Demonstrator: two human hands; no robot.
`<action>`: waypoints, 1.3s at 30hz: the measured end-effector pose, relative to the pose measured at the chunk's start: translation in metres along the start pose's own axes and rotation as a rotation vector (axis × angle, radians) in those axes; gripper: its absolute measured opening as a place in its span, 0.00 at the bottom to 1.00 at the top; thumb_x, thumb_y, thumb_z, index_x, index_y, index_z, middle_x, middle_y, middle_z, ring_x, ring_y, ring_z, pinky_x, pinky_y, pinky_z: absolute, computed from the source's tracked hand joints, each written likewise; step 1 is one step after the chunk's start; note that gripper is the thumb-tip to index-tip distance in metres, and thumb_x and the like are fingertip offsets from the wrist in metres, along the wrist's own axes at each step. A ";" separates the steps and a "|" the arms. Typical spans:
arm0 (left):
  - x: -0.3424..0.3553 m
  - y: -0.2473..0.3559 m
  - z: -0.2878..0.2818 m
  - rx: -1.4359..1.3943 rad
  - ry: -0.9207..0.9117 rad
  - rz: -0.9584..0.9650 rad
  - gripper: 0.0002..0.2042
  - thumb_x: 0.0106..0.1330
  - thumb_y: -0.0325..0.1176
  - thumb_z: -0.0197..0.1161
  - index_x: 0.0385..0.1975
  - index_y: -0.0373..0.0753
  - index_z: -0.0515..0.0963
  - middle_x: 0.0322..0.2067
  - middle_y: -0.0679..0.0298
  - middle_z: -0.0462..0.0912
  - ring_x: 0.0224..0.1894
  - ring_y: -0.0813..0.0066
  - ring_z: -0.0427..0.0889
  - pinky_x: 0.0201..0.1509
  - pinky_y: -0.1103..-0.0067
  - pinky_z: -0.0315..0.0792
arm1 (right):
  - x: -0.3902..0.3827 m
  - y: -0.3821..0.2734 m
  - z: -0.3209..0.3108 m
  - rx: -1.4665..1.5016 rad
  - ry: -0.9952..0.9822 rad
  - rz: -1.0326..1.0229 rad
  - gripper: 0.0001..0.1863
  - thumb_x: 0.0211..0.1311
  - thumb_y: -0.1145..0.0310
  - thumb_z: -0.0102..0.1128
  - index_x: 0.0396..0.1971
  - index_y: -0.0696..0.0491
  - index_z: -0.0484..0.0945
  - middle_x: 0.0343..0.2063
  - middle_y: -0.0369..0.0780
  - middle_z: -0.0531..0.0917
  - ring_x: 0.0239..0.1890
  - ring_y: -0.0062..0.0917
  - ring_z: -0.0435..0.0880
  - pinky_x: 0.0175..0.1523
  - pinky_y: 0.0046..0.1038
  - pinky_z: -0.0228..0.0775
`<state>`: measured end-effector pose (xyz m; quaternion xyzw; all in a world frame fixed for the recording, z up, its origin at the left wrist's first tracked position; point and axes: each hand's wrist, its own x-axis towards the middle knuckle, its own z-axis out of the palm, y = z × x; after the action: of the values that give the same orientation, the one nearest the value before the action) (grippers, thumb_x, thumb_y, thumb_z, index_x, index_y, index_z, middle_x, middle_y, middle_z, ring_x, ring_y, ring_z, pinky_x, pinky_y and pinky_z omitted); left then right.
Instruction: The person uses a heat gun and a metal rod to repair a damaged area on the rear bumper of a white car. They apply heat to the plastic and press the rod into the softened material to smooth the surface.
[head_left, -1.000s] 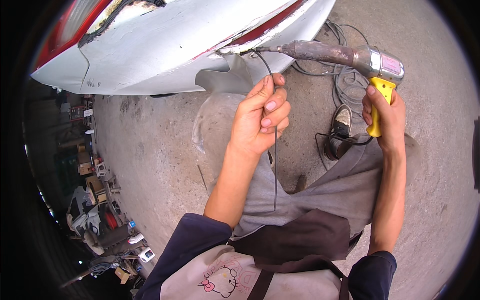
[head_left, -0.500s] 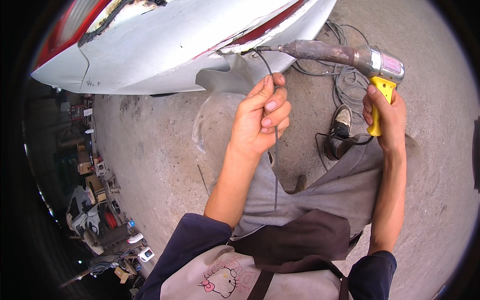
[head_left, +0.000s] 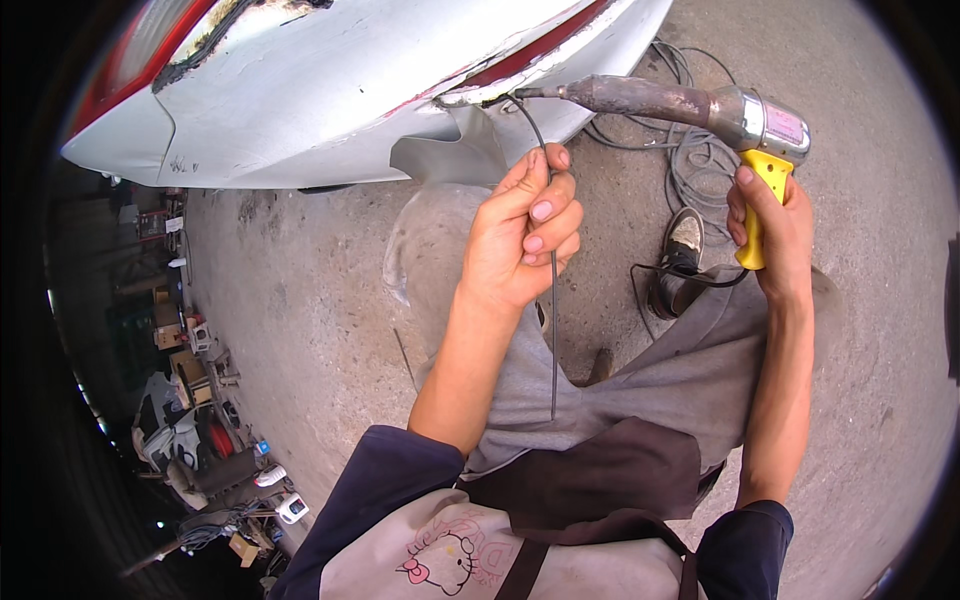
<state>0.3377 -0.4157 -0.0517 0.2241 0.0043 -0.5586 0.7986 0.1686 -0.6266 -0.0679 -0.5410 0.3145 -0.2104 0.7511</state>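
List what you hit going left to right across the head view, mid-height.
Clutter pile → left hand → thin rod → shoe → right hand on the yellow handle of the heat gun.

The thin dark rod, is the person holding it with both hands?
No, only the left hand pinches the thin dark rod; the right hand grips the yellow handle of the heat gun.

the rod (head_left: 553,300) hung between the bumper (head_left: 330,90) above and the knees below; the heat gun (head_left: 700,105) lay right of it, cables (head_left: 690,160) behind.
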 end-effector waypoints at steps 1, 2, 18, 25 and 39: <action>0.000 0.000 0.001 0.008 0.015 0.001 0.11 0.80 0.40 0.46 0.43 0.40 0.71 0.20 0.72 0.64 0.13 0.87 0.55 0.13 0.86 0.48 | 0.000 0.000 0.000 0.000 0.001 0.000 0.11 0.64 0.65 0.65 0.36 0.56 0.75 0.19 0.35 0.74 0.16 0.15 0.68 0.22 0.19 0.61; 0.000 0.000 0.001 0.012 0.017 0.000 0.11 0.80 0.40 0.46 0.43 0.40 0.71 0.20 0.72 0.64 0.13 0.87 0.55 0.13 0.86 0.48 | 0.000 0.000 0.000 0.000 0.001 0.000 0.11 0.64 0.65 0.65 0.36 0.56 0.75 0.19 0.35 0.74 0.16 0.15 0.68 0.22 0.19 0.61; 0.001 0.002 0.001 -0.013 0.002 -0.008 0.11 0.80 0.39 0.44 0.45 0.38 0.70 0.20 0.71 0.65 0.13 0.86 0.56 0.13 0.86 0.49 | -0.001 -0.001 0.002 -0.002 0.007 0.008 0.11 0.64 0.66 0.65 0.36 0.57 0.75 0.19 0.35 0.74 0.16 0.15 0.69 0.22 0.19 0.61; 0.001 0.002 0.002 -0.009 0.015 -0.003 0.11 0.80 0.39 0.46 0.44 0.38 0.71 0.20 0.71 0.65 0.13 0.87 0.56 0.12 0.86 0.49 | -0.001 -0.002 0.002 -0.011 0.006 0.010 0.11 0.64 0.66 0.65 0.36 0.57 0.75 0.20 0.35 0.74 0.16 0.15 0.69 0.22 0.19 0.61; 0.002 0.003 0.003 -0.012 0.025 -0.011 0.11 0.80 0.39 0.46 0.43 0.38 0.71 0.20 0.72 0.65 0.13 0.87 0.56 0.12 0.86 0.49 | -0.001 -0.004 -0.001 -0.025 -0.001 -0.001 0.11 0.64 0.65 0.65 0.36 0.56 0.74 0.19 0.34 0.74 0.15 0.15 0.68 0.22 0.19 0.60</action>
<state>0.3403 -0.4182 -0.0484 0.2262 0.0189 -0.5600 0.7968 0.1679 -0.6279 -0.0639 -0.5506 0.3163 -0.2066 0.7444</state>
